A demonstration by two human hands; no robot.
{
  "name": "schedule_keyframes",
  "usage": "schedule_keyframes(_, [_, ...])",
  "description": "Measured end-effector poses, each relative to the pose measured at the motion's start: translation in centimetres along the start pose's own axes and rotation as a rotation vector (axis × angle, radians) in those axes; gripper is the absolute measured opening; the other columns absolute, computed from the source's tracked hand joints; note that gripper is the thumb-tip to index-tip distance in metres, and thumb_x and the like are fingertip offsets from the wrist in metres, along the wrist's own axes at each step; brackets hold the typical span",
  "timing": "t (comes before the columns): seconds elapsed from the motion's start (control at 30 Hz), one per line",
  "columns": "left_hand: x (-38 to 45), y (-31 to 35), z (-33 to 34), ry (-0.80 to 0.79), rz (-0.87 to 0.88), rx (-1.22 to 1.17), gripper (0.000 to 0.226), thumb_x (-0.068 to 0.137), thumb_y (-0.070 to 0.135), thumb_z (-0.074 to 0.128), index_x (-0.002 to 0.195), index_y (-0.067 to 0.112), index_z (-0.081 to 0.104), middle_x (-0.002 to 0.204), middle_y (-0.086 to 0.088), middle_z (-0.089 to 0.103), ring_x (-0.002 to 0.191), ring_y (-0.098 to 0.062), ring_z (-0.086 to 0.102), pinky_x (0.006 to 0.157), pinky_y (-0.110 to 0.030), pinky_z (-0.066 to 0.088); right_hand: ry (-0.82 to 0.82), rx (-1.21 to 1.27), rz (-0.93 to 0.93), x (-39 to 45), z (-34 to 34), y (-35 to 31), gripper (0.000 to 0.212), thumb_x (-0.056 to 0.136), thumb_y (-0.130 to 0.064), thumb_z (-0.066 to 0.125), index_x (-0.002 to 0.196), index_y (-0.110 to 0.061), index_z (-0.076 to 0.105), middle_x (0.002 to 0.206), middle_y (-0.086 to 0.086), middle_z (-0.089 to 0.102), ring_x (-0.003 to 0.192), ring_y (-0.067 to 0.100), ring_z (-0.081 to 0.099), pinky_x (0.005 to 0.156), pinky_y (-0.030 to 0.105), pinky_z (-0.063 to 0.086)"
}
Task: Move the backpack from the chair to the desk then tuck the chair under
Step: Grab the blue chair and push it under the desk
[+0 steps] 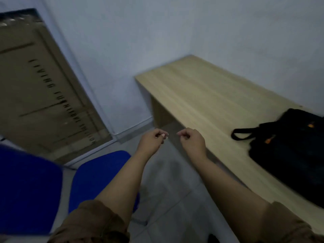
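**Backpack on the desk, chair waiting to be tucked in**

Nearest to me are my two forearms with brown sleeves (91,223) rolled back to the elbow. My left hand (151,140) and right hand (192,140) float side by side over the floor, each loosely curled with fingertips pinched in, and neither grasps anything.

At the near left sits the chair (100,174), well apart from the desk, its blue seat padded and rounded at the corners, with what looks like cloth upholstery. A second blue pad fills the near left edge; I take it for the backrest, though blur makes that uncertain. I judge the chair light enough to push with one hand on the backrest and one on the seat edge. I cannot see its legs, so I cannot tell whether it rolls or drags on the grey tiled floor (168,190).

To the right, the backpack (287,151) lies slumped on the desk (198,92) near its front edge. It is black, soft fabric with small orange tabs, and a strap loop trails to its left. It would sag if lifted.

The desk is pale wood-grain board, flat, hard and smooth.

Farther left, a large flat cardboard box (40,88) leans against the plain pale wall (140,32).
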State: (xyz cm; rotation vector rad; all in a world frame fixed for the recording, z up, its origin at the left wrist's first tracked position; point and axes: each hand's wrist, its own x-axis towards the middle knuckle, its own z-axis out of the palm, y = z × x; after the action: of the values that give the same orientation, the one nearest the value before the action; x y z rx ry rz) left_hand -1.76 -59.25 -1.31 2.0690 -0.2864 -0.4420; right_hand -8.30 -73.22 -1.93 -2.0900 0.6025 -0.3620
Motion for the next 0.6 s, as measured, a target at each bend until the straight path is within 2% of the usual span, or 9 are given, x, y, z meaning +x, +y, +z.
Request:
schedule_keyframes(0.07, [-2.5, -2.8, -5.2, 0.087, -0.047, -0.021, 0.024, 0.097, 0.013, 0.048, 0.110, 0.010, 0.068, 0.107, -0.005, 0.070, 0.097, -0.022, 0.068, 0.077, -0.028, 0.049, -0.088, 0.024, -0.033, -2.5, 4.9, -3.0, 0.025, 0.083, -0.003, 0.055, 0.090, -0.016, 0.075, 0.098, 0.005, 0.069, 0.091, 0.020, 0.064, 0.079, 0.028, 0.048])
schedule_keyframes(0.13, [-4.7, -5.5, -9.6, 0.180, -0.101, -0.041, 0.024, 0.098, 0.014, 0.048, 0.111, 0.011, 0.067, 0.108, -0.003, 0.069, 0.098, -0.020, 0.067, 0.067, -0.025, 0.049, -0.208, 0.044, -0.058, -4.8, 9.1, -5.7, 0.024, 0.086, -0.004, 0.054, 0.094, -0.016, 0.074, 0.099, 0.001, 0.067, 0.091, 0.017, 0.063, 0.079, 0.029, 0.050])
schedule_keyframes(0.2, [-7.1, -8.5, -13.7, 0.287, -0.157, -0.052, 0.023, 0.098, 0.016, 0.048, 0.108, 0.015, 0.068, 0.107, -0.001, 0.070, 0.096, -0.016, 0.067, 0.054, -0.021, 0.043, -0.344, 0.072, -0.111, -7.0, 13.3, -8.4, 0.023, 0.089, -0.004, 0.053, 0.095, -0.016, 0.073, 0.099, 0.000, 0.068, 0.090, 0.014, 0.061, 0.070, 0.021, 0.047])
schedule_keyframes(0.27, [-9.2, -10.7, -16.7, 0.373, -0.199, -0.070, 0.022, 0.098, 0.017, 0.048, 0.106, 0.018, 0.068, 0.106, -0.001, 0.070, 0.096, -0.015, 0.067, 0.051, -0.019, 0.040, -0.429, 0.073, -0.151, -8.6, 16.3, -10.4, 0.023, 0.090, -0.005, 0.053, 0.095, -0.017, 0.072, 0.095, -0.004, 0.067, 0.084, 0.008, 0.058, 0.062, 0.011, 0.040])
schedule_keyframes(0.37, [-12.4, -13.8, -21.1, 0.511, -0.268, -0.094, 0.022, 0.097, 0.016, 0.048, 0.107, 0.017, 0.068, 0.106, 0.000, 0.070, 0.097, -0.015, 0.067, 0.059, -0.018, 0.042, -0.550, 0.092, -0.222, -10.8, 20.6, -13.7, 0.023, 0.090, -0.005, 0.053, 0.090, -0.021, 0.070, 0.094, -0.006, 0.068, 0.084, 0.006, 0.059, 0.064, 0.010, 0.040])
schedule_keyframes(0.5, [-16.4, -17.4, -26.4, 0.674, -0.333, -0.121, 0.022, 0.097, 0.016, 0.048, 0.104, 0.017, 0.068, 0.108, -0.001, 0.071, 0.097, -0.016, 0.066, 0.078, -0.023, 0.050, -0.703, 0.082, -0.307, -13.7, 25.6, -17.8, 0.023, 0.090, -0.003, 0.053, 0.093, -0.016, 0.071, 0.096, -0.004, 0.069, 0.087, 0.009, 0.060, 0.067, 0.010, 0.042])
schedule_keyframes(0.6, [-18.9, -19.6, -29.4, 0.790, -0.356, -0.102, 0.022, 0.097, 0.015, 0.047, 0.100, 0.019, 0.068, 0.105, 0.000, 0.072, 0.098, -0.014, 0.065, 0.088, -0.030, 0.052, -0.808, 0.063, -0.373, -15.9, 29.0, -20.3, 0.021, 0.090, -0.004, 0.053, 0.096, -0.012, 0.072, 0.103, 0.003, 0.071, 0.092, 0.016, 0.063, 0.075, 0.021, 0.050])
